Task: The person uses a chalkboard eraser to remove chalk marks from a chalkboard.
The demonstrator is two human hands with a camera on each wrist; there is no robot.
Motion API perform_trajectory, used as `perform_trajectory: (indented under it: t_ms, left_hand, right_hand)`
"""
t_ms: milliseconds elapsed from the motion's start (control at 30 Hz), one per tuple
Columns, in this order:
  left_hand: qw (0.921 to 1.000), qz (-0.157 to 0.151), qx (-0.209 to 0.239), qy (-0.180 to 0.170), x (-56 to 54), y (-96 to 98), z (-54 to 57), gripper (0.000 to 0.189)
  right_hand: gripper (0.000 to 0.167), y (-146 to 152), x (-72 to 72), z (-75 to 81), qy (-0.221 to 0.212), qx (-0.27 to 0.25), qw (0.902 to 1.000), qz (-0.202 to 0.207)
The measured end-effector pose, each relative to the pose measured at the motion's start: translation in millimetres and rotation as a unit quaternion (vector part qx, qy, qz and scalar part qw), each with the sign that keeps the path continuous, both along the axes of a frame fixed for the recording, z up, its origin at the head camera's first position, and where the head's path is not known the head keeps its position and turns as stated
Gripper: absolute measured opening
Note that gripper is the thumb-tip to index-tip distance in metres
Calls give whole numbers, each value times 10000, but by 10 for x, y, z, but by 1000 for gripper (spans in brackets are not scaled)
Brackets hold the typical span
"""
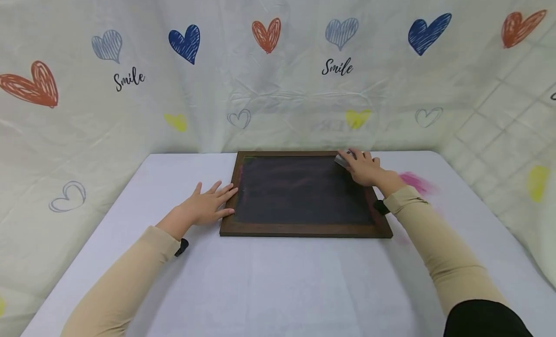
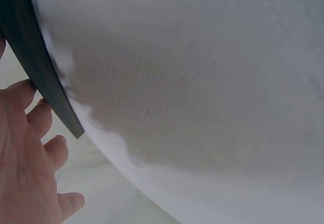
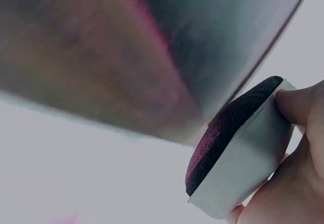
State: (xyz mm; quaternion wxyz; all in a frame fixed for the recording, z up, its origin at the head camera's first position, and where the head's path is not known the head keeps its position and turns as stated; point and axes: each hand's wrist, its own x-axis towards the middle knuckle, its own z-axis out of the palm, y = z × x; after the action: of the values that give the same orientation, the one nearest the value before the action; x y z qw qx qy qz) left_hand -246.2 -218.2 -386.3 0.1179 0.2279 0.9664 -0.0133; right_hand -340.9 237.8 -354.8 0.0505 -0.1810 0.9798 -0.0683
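Observation:
A wooden-framed chalkboard (image 1: 299, 194) lies flat on the table, its dark surface faintly smeared. My left hand (image 1: 200, 206) rests against the frame's left edge with fingers spread and straight; in the left wrist view its fingertips meet the frame (image 2: 43, 64). At the board's top right corner, my right hand (image 1: 364, 170) grips a chalkboard eraser (image 1: 340, 161). The right wrist view shows the eraser's pale back (image 3: 245, 158) held between thumb and fingers, and its dark pad, dusted pink, right at the board's corner. Pink dust also colours the frame there.
A white cloth covers the table (image 1: 278, 284). Pink chalk dust (image 1: 414, 182) stains it to the right of the board, near my right wrist. Behind the table hangs a pale curtain (image 1: 299, 91) printed with hearts and the word "Smile".

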Motion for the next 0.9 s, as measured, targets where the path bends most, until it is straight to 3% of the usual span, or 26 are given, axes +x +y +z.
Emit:
perform_trajectory:
  t_ms: [467,900]
  left_hand:
    - [9999,-25,73,67,21,-27,-15,73]
    - [9999,-59,117,73,26,-7,-18,73]
  right_hand:
    - [56,502,150,85,39,-373,9986,-370]
    - [60,1083,295,36,-4,-652,9939,-893]
